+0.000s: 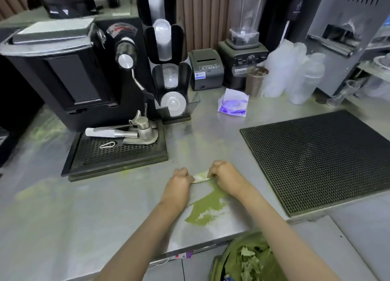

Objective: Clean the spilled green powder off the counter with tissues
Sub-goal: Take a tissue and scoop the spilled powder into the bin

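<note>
Both hands are down on the steel desk [105, 217], just left of the black mesh mat [316, 160]. The left hand [179, 180] and right hand [224, 175] each have their fingers curled tight, pinching opposite ends of one crumpled tissue [200, 178]. The tissue is stretched between them and already tinged green. Its long axis runs side to side across the person's front.

The green powder [207, 209] lies left of the mat's near-left corner, on the person's side of the tissue, between the two forearms. It is a long smear. Its narrow tip sits by the right wrist, the end closer to the mat, and it slants away from the mat to a broad end near the desk's front edge.

The tissue therefore sits crosswise just beyond the smear's tip, with the right hand nearer to it. From here I'd judge the stroke should drag toward the body, along the smear. A bin [249, 259] of green-stained tissues waits below the desk edge, left of that same mat corner.
</note>
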Demonstrator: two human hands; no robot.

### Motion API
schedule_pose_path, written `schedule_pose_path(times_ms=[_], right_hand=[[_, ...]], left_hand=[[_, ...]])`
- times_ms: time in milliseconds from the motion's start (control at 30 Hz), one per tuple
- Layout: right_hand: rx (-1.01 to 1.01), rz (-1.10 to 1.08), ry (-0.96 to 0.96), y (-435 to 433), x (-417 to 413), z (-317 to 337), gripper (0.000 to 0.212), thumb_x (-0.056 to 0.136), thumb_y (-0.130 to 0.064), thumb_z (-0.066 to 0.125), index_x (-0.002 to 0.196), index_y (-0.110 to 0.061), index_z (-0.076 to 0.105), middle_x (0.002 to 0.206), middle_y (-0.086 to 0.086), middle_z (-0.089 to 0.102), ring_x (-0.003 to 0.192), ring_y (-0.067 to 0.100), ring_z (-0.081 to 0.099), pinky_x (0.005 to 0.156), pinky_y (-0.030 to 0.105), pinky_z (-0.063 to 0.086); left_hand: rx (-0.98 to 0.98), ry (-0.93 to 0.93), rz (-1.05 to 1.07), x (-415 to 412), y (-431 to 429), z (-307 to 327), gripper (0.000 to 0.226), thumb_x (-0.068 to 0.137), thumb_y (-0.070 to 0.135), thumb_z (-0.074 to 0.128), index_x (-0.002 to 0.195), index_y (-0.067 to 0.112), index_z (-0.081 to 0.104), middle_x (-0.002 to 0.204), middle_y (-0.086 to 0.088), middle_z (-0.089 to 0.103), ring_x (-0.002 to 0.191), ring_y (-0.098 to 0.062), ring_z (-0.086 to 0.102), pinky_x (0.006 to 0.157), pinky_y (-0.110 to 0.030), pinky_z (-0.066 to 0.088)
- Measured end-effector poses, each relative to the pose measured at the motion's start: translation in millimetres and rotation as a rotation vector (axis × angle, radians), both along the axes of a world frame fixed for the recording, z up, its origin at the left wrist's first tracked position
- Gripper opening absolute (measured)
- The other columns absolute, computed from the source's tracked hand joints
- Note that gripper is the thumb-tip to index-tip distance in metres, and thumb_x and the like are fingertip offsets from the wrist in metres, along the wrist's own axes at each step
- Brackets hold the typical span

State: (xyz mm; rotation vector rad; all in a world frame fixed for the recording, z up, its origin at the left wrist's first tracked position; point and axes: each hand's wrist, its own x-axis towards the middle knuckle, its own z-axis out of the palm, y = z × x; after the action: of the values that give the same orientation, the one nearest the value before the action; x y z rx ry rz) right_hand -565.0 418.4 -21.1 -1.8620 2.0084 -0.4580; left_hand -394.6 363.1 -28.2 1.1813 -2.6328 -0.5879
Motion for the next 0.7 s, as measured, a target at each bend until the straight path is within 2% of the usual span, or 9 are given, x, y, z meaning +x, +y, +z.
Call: schedule_pose_path(times_ms=[67,133,233,333,433,533,633,667,700], right_hand=[[0.005,0.018,0.012,24,0,-2,0.037,0.069,0.011,0.048,0.095,-0.003,0.07,0.095,0.016,0.063,0.095,0.03,0.057,0.084,0.03,0.046],[0.037,0.04,0.028,47,-1,0,0.042,0.07,0.012,0.045,0.1,-0.006,0.069,0.1,0.012,0.062,0.099,0.025,0.054,0.086,0.026,0.043],[0.048,-0.014,0.019,52,-13,9,0.044,0.073,0.012,0.043,0.099,-0.011,0.07,0.098,0.007,0.061,0.097,0.021,0.055,0.083,0.023,0.043],[0.004,-0.102,0.031,34,-26,15,0.041,0.076,0.013,0.044,0.097,-0.011,0.071,0.097,0.009,0.06,0.093,0.023,0.057,0.079,0.024,0.044],[0.028,-0.121,0.04,23,-20,10,0.041,0.072,0.011,0.043,0.094,-0.013,0.069,0.093,0.01,0.057,0.092,0.03,0.057,0.077,0.031,0.046],[0.025,-0.178,0.067,36,-4,5,0.038,0.072,0.009,0.043,0.096,-0.009,0.066,0.092,0.011,0.054,0.089,0.031,0.056,0.073,0.031,0.042],[-0.003,-0.226,0.037,64,19,0,0.04,0.075,0.009,0.043,0.103,-0.009,0.064,0.098,0.009,0.055,0.088,0.028,0.057,0.078,0.031,0.046],[-0.005,-0.21,0.029,72,25,-1,0.042,0.074,0.009,0.043,0.105,-0.011,0.064,0.099,0.008,0.055,0.089,0.026,0.057,0.079,0.029,0.047],[-0.001,-0.185,0.014,77,29,-1,0.043,0.074,0.009,0.043,0.106,-0.012,0.064,0.101,0.007,0.055,0.09,0.025,0.057,0.08,0.027,0.047]], left_hand=[[-0.024,-0.036,-0.107,6,14,-4,0.022,0.062,0.004,0.052,0.072,0.007,0.071,0.07,-0.008,0.058,0.067,-0.028,0.058,0.055,-0.029,0.053],[-0.104,-0.023,-0.197,8,26,-7,0.019,0.06,0.008,0.054,0.066,0.012,0.072,0.063,-0.003,0.056,0.057,-0.022,0.057,0.046,-0.021,0.049],[-0.083,0.029,-0.25,1,32,2,0.023,0.058,0.001,0.059,0.074,0.009,0.073,0.068,-0.006,0.057,0.064,-0.024,0.058,0.054,-0.025,0.051],[-0.057,0.081,-0.158,-19,15,19,0.026,0.078,-0.003,0.053,0.099,0.001,0.068,0.089,-0.017,0.057,0.091,-0.03,0.052,0.079,-0.036,0.047],[-0.017,0.043,-0.056,-33,5,23,0.027,0.084,-0.002,0.05,0.107,0.001,0.064,0.105,-0.019,0.054,0.105,-0.029,0.046,0.09,-0.037,0.039],[-0.017,-0.029,-0.087,-29,13,14,0.029,0.084,-0.004,0.048,0.106,0.003,0.065,0.106,-0.017,0.056,0.103,-0.03,0.048,0.089,-0.035,0.04],[-0.063,-0.028,-0.208,-9,23,2,0.028,0.07,-0.004,0.054,0.088,0.006,0.072,0.081,-0.013,0.062,0.079,-0.032,0.057,0.069,-0.031,0.05],[-0.071,-0.023,-0.24,-2,24,-1,0.028,0.066,-0.003,0.056,0.085,0.007,0.073,0.076,-0.01,0.061,0.074,-0.03,0.058,0.065,-0.028,0.049],[-0.06,-0.022,-0.252,5,25,-2,0.028,0.066,-0.003,0.056,0.085,0.008,0.073,0.076,-0.009,0.061,0.075,-0.028,0.058,0.067,-0.025,0.046]])
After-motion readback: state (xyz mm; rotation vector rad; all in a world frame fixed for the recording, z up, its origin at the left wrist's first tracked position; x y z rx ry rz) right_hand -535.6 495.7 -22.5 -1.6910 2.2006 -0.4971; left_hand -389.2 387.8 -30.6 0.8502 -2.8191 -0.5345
